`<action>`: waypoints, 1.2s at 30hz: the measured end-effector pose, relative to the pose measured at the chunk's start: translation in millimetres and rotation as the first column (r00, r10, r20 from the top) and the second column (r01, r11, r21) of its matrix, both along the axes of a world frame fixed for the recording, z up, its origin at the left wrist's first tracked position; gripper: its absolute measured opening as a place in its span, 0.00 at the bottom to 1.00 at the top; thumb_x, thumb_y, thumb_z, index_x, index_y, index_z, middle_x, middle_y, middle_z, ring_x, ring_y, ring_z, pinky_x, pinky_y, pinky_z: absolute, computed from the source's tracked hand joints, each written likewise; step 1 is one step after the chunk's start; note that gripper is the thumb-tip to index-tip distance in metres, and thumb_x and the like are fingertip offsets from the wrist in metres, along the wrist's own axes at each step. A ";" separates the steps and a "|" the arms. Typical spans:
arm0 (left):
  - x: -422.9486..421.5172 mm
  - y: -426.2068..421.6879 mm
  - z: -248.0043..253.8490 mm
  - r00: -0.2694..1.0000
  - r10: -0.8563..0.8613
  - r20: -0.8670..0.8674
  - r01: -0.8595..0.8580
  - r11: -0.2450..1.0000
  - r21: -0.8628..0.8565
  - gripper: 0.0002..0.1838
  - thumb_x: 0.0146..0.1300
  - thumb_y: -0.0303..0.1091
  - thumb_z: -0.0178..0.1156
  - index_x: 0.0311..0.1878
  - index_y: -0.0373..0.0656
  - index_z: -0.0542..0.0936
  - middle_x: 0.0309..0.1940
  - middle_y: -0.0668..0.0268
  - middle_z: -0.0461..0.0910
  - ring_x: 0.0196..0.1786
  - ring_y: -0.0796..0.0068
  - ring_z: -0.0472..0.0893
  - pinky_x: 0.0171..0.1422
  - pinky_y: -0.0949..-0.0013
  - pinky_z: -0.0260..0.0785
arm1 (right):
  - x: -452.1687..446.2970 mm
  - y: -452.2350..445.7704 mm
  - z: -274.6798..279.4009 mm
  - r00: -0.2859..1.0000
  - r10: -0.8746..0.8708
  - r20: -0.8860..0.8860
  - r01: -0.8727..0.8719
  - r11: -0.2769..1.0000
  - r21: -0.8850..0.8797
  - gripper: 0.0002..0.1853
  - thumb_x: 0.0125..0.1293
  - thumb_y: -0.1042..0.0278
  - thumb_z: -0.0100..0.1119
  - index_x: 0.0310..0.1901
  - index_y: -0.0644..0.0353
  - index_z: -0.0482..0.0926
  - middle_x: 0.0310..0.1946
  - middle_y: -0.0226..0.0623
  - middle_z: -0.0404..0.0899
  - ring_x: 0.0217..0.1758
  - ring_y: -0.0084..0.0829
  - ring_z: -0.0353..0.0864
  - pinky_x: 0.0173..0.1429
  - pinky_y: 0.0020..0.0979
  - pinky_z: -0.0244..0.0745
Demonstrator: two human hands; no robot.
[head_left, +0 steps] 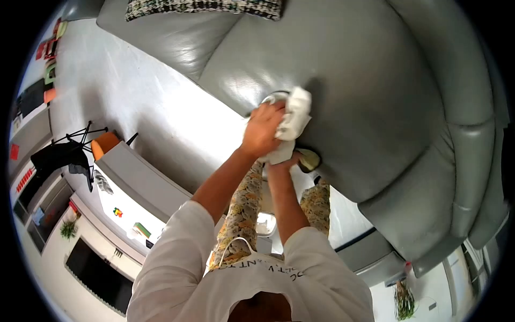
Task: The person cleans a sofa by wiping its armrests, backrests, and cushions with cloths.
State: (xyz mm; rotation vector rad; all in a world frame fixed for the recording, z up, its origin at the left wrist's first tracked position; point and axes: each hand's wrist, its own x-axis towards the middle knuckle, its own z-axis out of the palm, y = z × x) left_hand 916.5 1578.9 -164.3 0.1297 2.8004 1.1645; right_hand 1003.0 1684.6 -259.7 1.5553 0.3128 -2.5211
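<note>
Apparently midway, white cloth (296, 111) not put down | my left hand (263, 129) grips it | right hand (284, 162) alongside, grip unclear

The crumpled soft white cloth (295, 116) is plain. The broad, curved leather sofa (354, 80) is uniformly grey, while the flat woven cushion (206, 6) mixes black and white flecks. Yellow, grey and dark print covers the long fabric trousers (245, 201); the white fabric top (236, 282) bears black lettering.
</note>
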 end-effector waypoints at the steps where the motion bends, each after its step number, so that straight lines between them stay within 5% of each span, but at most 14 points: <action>1: 21.8 -16.2 -2.9 0.983 0.184 -0.021 -0.180 0.973 0.145 0.30 0.42 0.25 0.64 0.54 0.43 0.71 0.54 0.53 0.70 0.55 0.51 0.71 0.58 0.55 0.65 | 5.8 -21.0 -12.0 0.996 0.092 -0.022 -0.094 0.991 -0.100 0.38 0.66 0.36 0.28 0.66 0.58 0.60 0.67 0.39 0.60 0.66 0.38 0.64 0.71 0.39 0.56; 3: 60.4 -51.6 18.8 0.782 0.546 0.300 -0.620 0.730 0.287 0.25 0.53 0.22 0.59 0.56 0.39 0.68 0.45 0.58 0.75 0.47 0.66 0.76 0.51 0.64 0.71 | -23.3 -76.3 9.4 0.993 0.033 0.116 -0.030 0.999 -0.023 0.32 0.68 0.42 0.32 0.60 0.60 0.67 0.61 0.41 0.68 0.59 0.39 0.70 0.66 0.39 0.64; 4: 96.1 -77.2 12.2 0.512 0.663 0.546 -0.851 0.479 0.217 0.20 0.56 0.20 0.56 0.55 0.38 0.70 0.42 0.64 0.76 0.42 0.73 0.76 0.48 0.69 0.72 | -45.1 -103.6 27.4 0.983 -0.004 0.185 -0.001 1.000 0.024 0.29 0.69 0.46 0.34 0.57 0.61 0.70 0.57 0.42 0.71 0.56 0.39 0.73 0.64 0.39 0.67; 5: 112.9 -94.9 23.0 0.489 0.777 0.396 -0.868 0.477 0.135 0.16 0.59 0.20 0.54 0.52 0.37 0.72 0.42 0.65 0.77 0.42 0.76 0.76 0.47 0.72 0.71 | -55.5 -124.6 32.2 0.967 -0.043 0.251 0.026 0.997 0.073 0.26 0.69 0.49 0.36 0.53 0.62 0.74 0.54 0.43 0.75 0.52 0.39 0.77 0.61 0.39 0.71; 6: 145.1 -117.4 11.9 0.462 0.837 0.294 -0.886 0.418 0.202 0.15 0.60 0.20 0.54 0.51 0.36 0.74 0.44 0.63 0.77 0.44 0.75 0.76 0.48 0.72 0.70 | -49.9 -137.6 19.0 0.997 -0.055 -0.051 0.049 0.993 -0.104 0.24 0.69 0.51 0.39 0.52 0.62 0.74 0.52 0.42 0.76 0.50 0.39 0.78 0.60 0.39 0.72; 8: 201.2 -155.8 -4.9 0.356 0.893 0.275 -0.934 0.330 0.137 0.19 0.63 0.23 0.56 0.58 0.34 0.70 0.47 0.59 0.77 0.48 0.74 0.76 0.51 0.75 0.69 | -48.3 -170.8 -13.2 0.959 -0.182 -0.215 0.085 0.915 -0.393 0.20 0.66 0.54 0.47 0.50 0.62 0.74 0.50 0.40 0.77 0.49 0.37 0.78 0.59 0.39 0.73; 9: 207.9 -155.6 -0.1 0.269 0.885 0.380 -0.960 0.212 0.185 0.21 0.65 0.29 0.56 0.59 0.34 0.67 0.47 0.60 0.77 0.47 0.75 0.77 0.50 0.77 0.68 | -56.3 -184.0 -28.5 0.970 -0.233 -0.077 0.165 0.852 -0.497 0.19 0.64 0.55 0.52 0.49 0.61 0.74 0.50 0.40 0.77 0.51 0.36 0.78 0.60 0.40 0.73; 13: 182.8 -149.9 8.4 0.405 0.845 0.349 -0.914 0.369 0.167 0.21 0.67 0.32 0.56 0.59 0.33 0.66 0.45 0.61 0.77 0.44 0.76 0.77 0.49 0.78 0.68 | -63.0 -170.2 -62.5 0.946 -0.258 -0.199 0.121 0.845 -0.521 0.21 0.57 0.57 0.65 0.49 0.55 0.73 0.48 0.33 0.77 0.55 0.34 0.75 0.61 0.42 0.71; 17: 112.7 -132.3 3.3 0.595 0.757 0.269 -0.795 0.603 0.065 0.24 0.64 0.38 0.58 0.58 0.34 0.68 0.47 0.60 0.77 0.48 0.71 0.76 0.55 0.70 0.65 | -52.8 -86.4 -73.2 0.961 -0.199 -0.192 0.087 0.876 -0.473 0.21 0.57 0.57 0.65 0.49 0.55 0.73 0.48 0.33 0.77 0.54 0.34 0.75 0.60 0.42 0.71; 19: 52.6 -108.2 3.1 0.814 0.578 0.051 -0.580 0.813 0.040 0.27 0.63 0.39 0.59 0.60 0.32 0.67 0.49 0.59 0.76 0.51 0.71 0.74 0.56 0.70 0.65 | -38.2 -25.8 -76.6 0.972 -0.158 -0.175 0.077 0.915 -0.396 0.21 0.57 0.57 0.65 0.49 0.55 0.73 0.48 0.33 0.77 0.54 0.34 0.75 0.60 0.42 0.71; 23: -53.4 -52.1 -6.6 0.938 0.172 -0.300 -0.194 0.980 -0.047 0.29 0.64 0.46 0.58 0.60 0.32 0.67 0.53 0.51 0.73 0.50 0.58 0.76 0.57 0.60 0.67 | 10.6 131.4 -80.5 0.993 -0.085 -0.078 0.073 0.987 -0.146 0.21 0.57 0.57 0.66 0.49 0.55 0.73 0.47 0.33 0.77 0.53 0.34 0.75 0.60 0.42 0.72; 27: -160.5 47.9 17.3 0.901 -0.220 -0.374 0.161 0.970 -0.181 0.30 0.57 0.43 0.63 0.59 0.37 0.69 0.58 0.51 0.71 0.55 0.52 0.72 0.58 0.56 0.65 | 57.9 288.0 -66.0 0.993 -0.095 0.068 0.085 0.987 0.136 0.21 0.57 0.57 0.66 0.49 0.55 0.73 0.47 0.33 0.77 0.52 0.34 0.76 0.59 0.42 0.72; 30: -200.8 114.8 2.4 0.864 -0.361 -0.351 0.215 0.895 -0.391 0.25 0.47 0.34 0.60 0.53 0.42 0.73 0.58 0.63 0.72 0.56 0.56 0.71 0.59 0.58 0.59 | 74.9 349.1 -58.4 0.972 -0.173 0.161 0.124 0.952 0.279 0.21 0.57 0.57 0.66 0.49 0.55 0.73 0.46 0.33 0.77 0.52 0.34 0.76 0.59 0.42 0.72; 36: -201.1 148.0 -16.2 0.833 -0.373 -0.410 0.115 0.840 -0.529 0.25 0.51 0.42 0.57 0.52 0.40 0.71 0.61 0.60 0.69 0.59 0.52 0.67 0.60 0.55 0.57 | 49.1 238.9 -67.7 0.909 -0.377 0.177 0.344 0.919 0.194 0.21 0.57 0.57 0.66 0.49 0.55 0.73 0.45 0.33 0.77 0.50 0.34 0.76 0.58 0.42 0.72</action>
